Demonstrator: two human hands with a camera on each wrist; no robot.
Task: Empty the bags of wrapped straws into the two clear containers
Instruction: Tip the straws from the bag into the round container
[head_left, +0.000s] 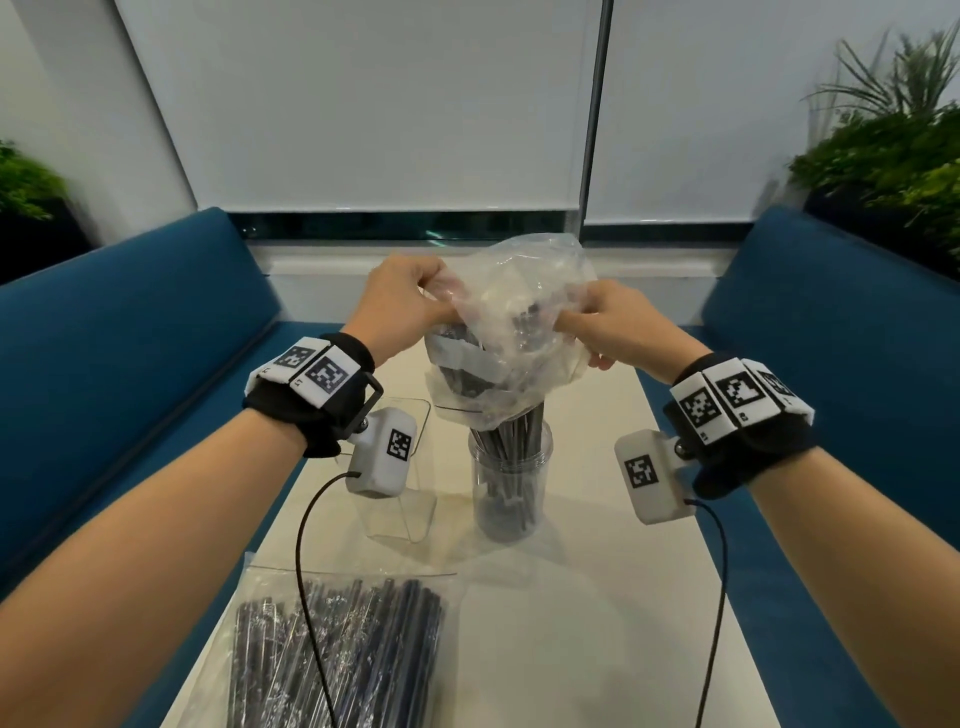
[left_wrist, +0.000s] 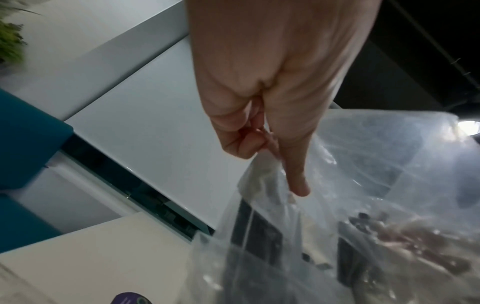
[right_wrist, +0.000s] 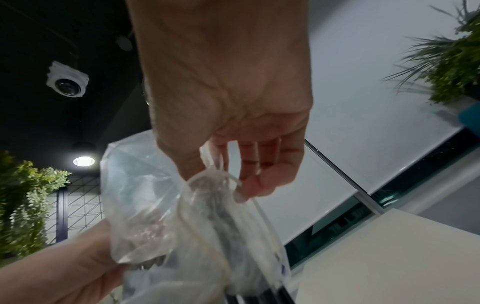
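A clear plastic bag (head_left: 511, 322) of dark wrapped straws is held upside down over a round clear container (head_left: 510, 480), and the straws (head_left: 511, 434) run from its mouth down into the cup. My left hand (head_left: 410, 304) pinches the bag's left side and my right hand (head_left: 605, 325) grips its right side. The left wrist view shows my left hand (left_wrist: 270, 144) pinching the crumpled film of the bag (left_wrist: 350, 185). The right wrist view shows my right hand (right_wrist: 233, 170) curled round the bunched bag (right_wrist: 161, 205). A second, square clear container (head_left: 402, 499) stands left of the cup. Another bag of straws (head_left: 337, 654), full, lies flat near me.
The white table (head_left: 597, 597) is narrow, with blue bench seats (head_left: 130, 374) along both sides. A window with white blinds (head_left: 363, 104) closes the far end. Green plants (head_left: 893, 145) stand behind the right bench. Cables from the wrist cameras hang over the near bag.
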